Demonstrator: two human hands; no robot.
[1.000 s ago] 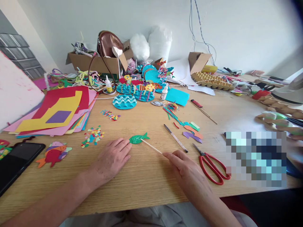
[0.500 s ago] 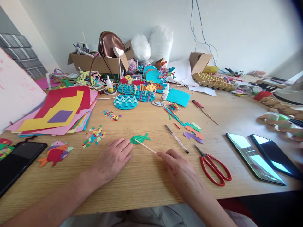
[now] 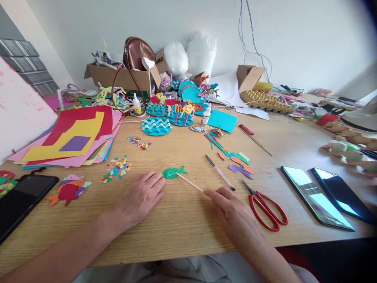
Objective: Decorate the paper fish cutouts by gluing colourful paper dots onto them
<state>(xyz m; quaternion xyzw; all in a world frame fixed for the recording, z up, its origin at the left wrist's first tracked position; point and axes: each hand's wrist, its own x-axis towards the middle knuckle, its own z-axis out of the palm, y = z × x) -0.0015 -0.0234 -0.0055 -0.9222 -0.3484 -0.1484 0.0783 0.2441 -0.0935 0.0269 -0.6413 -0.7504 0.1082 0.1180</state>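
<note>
A small green paper fish (image 3: 171, 173) lies on the table, its tail pointing right. The fingertips of my left hand (image 3: 143, 194) rest at its head end, the fingers lying flat. Pinched in my right hand (image 3: 231, 204) is a thin white stick (image 3: 191, 183), whose far tip touches the fish near its tail. The fish's surface looks shiny in places. Left of my left hand are scattered paper dots (image 3: 117, 169) and a small pile of colored paper fish (image 3: 69, 190). Red-handled scissors (image 3: 266, 206) and a pen (image 3: 219, 171) lie beyond my right hand.
Colored paper sheets (image 3: 70, 137) are stacked at left. Blue wave-shaped pieces (image 3: 156, 126) and a glue bottle (image 3: 206, 116) stand toward the back. Paper scraps (image 3: 241, 167) lie right of center. Phones (image 3: 316, 196) are at right, another phone (image 3: 28, 204) at left.
The stick's tip has moved right along the fish, from its body toward the tail. My right hand has shifted slightly right with it; my left hand stays put.
</note>
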